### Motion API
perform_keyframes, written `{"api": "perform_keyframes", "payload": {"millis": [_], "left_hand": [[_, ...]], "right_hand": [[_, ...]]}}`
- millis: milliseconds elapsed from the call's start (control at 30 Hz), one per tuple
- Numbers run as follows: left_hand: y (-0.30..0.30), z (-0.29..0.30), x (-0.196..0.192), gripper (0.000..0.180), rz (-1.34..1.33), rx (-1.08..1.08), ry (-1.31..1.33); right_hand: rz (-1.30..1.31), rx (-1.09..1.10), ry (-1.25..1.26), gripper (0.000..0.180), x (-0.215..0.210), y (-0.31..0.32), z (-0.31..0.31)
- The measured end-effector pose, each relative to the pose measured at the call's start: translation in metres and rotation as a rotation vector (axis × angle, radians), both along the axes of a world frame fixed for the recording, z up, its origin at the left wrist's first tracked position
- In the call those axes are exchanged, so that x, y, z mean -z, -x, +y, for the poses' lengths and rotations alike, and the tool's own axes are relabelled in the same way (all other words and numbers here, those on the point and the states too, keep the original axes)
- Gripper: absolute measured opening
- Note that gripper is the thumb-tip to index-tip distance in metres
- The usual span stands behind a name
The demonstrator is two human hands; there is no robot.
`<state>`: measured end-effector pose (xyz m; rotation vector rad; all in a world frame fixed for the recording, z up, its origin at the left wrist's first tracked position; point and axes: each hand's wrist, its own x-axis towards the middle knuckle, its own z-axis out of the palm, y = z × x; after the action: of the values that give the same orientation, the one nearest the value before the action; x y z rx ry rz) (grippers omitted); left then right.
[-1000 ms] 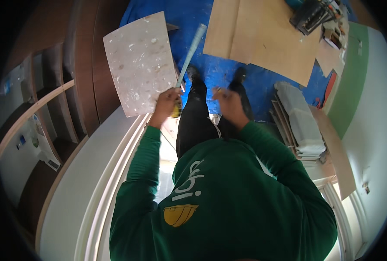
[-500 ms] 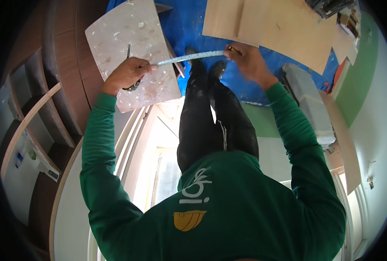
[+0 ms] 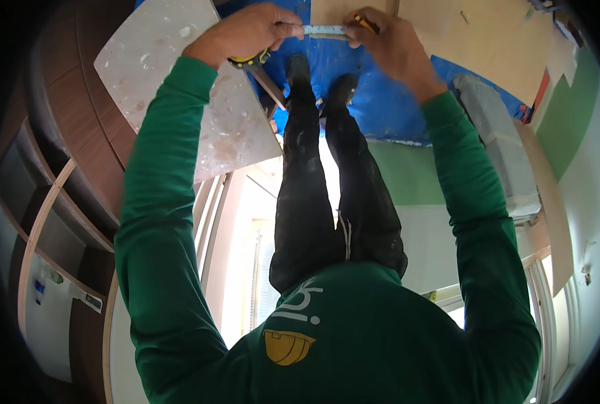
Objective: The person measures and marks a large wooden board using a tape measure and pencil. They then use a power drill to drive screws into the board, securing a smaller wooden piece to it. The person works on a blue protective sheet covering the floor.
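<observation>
Near the top of view, short tape blade (image 3: 324, 30) spans the gap between left hand (image 3: 256, 32), closed, pinching it with tape case (image 3: 251, 60) under the palm, and right hand (image 3: 389, 46), closed on the other end, pencil (image 3: 365, 24) between fingers. Best held straight, taut, markings uncovered. Beyond: blue sheet (image 3: 381, 114), speckled board (image 3: 231, 128), tan panel (image 3: 471, 40).

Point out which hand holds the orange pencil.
The right hand: the pencil juts from its grip. The left hand has the yellow-and-black tape case instead; the pale tape strip runs between them.
</observation>
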<state>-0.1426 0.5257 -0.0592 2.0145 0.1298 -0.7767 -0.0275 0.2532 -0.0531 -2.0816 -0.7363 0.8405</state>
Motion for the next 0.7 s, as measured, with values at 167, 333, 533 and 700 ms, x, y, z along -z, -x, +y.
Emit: {"api": "perform_keyframes", "payload": {"millis": [167, 333, 533, 700], "left_hand": [[-0.010, 0.015, -0.001, 0.027, 0.101, 0.045, -0.018], [-0.021, 0.005, -0.010, 0.028, 0.091, 0.059, 0.024], [-0.029, 0.002, -0.027, 0.041, 0.160, 0.030, -0.007], [-0.025, -0.003, -0.027, 0.040, 0.081, 0.002, -0.023]], "right_hand": [[0.425, 0.078, 0.137, 0.022, -0.031, -0.013, 0.019], [0.370, 0.132, 0.030, 0.018, -0.028, -0.008, 0.021], [0.435, 0.194, 0.054, 0.016, -0.018, -0.007, 0.021], [0.545, 0.242, -0.093, 0.015, -0.009, -0.005, 0.017]]}}
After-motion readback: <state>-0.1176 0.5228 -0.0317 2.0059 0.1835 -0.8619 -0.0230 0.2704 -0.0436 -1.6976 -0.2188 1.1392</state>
